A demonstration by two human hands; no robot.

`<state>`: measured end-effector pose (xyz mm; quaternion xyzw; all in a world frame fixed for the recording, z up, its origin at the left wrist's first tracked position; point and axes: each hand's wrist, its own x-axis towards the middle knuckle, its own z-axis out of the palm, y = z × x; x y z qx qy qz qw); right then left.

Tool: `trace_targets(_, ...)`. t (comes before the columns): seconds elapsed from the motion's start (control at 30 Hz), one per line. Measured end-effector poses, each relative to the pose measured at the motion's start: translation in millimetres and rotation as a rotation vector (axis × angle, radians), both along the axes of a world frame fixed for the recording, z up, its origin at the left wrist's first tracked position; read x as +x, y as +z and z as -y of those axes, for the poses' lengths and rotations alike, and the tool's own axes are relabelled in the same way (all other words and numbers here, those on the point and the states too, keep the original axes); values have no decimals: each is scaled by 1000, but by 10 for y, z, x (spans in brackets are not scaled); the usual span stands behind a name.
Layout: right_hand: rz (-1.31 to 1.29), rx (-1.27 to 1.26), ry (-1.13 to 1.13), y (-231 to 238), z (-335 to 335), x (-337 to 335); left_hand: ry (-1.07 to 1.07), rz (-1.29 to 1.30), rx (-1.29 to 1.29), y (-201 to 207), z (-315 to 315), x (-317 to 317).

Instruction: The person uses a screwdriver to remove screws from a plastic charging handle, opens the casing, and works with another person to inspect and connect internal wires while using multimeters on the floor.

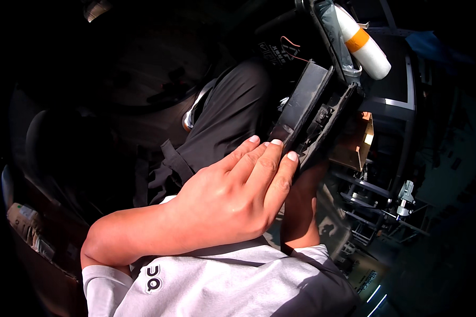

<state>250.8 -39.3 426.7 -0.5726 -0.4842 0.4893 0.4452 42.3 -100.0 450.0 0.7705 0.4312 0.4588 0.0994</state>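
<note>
A long black plastic part (302, 100) with a channel-like shape slants up and away at the right of my lap. A small dark fitting (322, 115) sits in its right-hand channel. My left hand (232, 193) reaches across from the lower left, back up, with straight fingers laid together over the part's near end. Its thumb is hidden, seemingly under the part. My right forearm (301, 211) rises in shadow beneath that end, and my right hand is hidden behind the part. A thin copper-coloured wire (288, 39) curves near the far end.
Beyond the part, a white roll with an orange band (360, 41) lies against clear plastic film (333, 31). An open cardboard box (358, 142) and a dark metal frame (367, 193) with a silver clamp-like fitting (405, 198) stand at right. Another carton (29, 227) is at left.
</note>
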Motion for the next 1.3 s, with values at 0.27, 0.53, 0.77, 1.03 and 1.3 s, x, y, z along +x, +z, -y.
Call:
trace_targets(0.27,493,227,114,-124,-40,154,-53,77,-256,129,14,-43)
trace_targets(0.53,-109,5,19,-73,34,-16,-105,115,-290,123,-38,-113)
trace_targets(0.77,-32,-23,-6,-177,2,54,-98,132,-292,130,-15,-101)
trace_targets(1.03,-64,-15,-1,-19,-34,-177,-64,16,-287,129,-29,-129)
trace_targets(1.3,101,-39,43,86,-78,-283,-40,194,-448,266,-293,-317)
